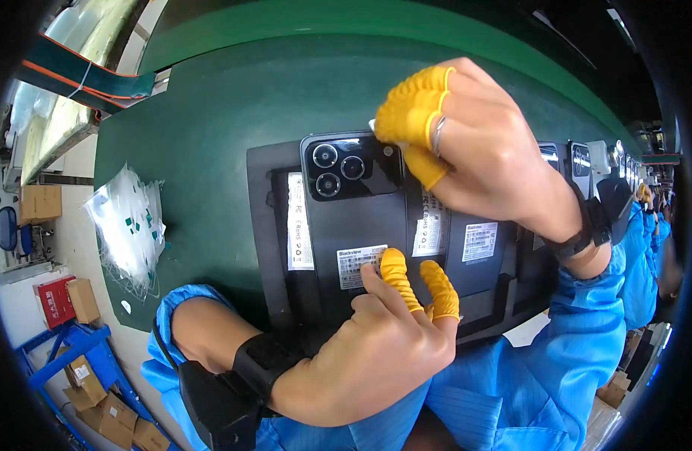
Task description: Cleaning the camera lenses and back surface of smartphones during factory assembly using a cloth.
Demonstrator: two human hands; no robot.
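Observation:
A black smartphone lies back up, a little tilted, on a dark foam tray. Three round lenses sit in its glossy camera block, and a white printed label is stuck lower down. My left hand presses bent fingers on the phone beside that label, its thumb close to the index finger; two fingers wear yellow finger cots. My right hand, also in yellow cots, is closed at the phone's upper right corner. A small white bit shows at its fingertips; what they pinch is mostly hidden.
Another labelled phone lies in the tray to the right, with more phones beyond. Clear plastic bags are piled on the green table at left. Cardboard boxes stand on a blue rack. Another worker's blue sleeve appears far right.

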